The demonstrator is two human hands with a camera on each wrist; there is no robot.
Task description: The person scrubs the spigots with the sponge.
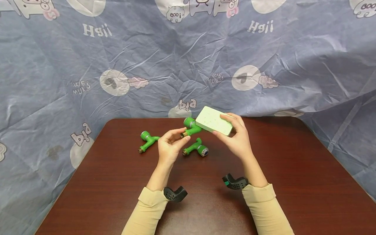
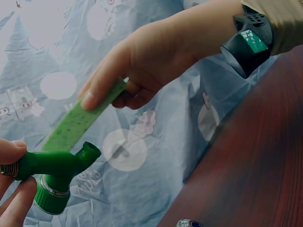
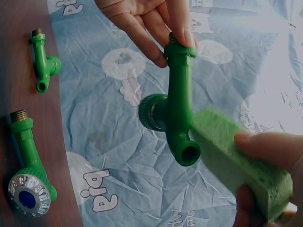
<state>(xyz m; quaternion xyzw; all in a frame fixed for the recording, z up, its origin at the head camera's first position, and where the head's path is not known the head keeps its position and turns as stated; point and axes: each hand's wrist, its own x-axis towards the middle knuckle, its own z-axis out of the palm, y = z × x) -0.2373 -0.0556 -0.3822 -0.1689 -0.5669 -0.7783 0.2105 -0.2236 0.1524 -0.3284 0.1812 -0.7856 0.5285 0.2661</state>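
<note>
Raised over the table, my left hand (image 1: 169, 145) pinches a green tap (image 1: 192, 128) by its brass threaded end. In the right wrist view this tap (image 3: 180, 94) points its spout toward the camera, its ribbed knob off to one side. My right hand (image 1: 237, 136) grips a pale green sponge (image 1: 214, 120) between thumb and fingers. One end of the sponge (image 3: 236, 161) meets the tap's body near the spout in the right wrist view; whether it presses there I cannot tell. Below, a second green tap (image 1: 194, 147) with a chrome-and-blue knob cap lies on the table.
A third green tap (image 1: 148, 141) lies farther left, partly behind my left hand. The dark brown wooden table (image 1: 293, 156) ends at a back edge, with a printed blue-grey cloth (image 1: 176, 65) hanging behind it. Black wrist mounts (image 1: 175, 194) sit on both forearms.
</note>
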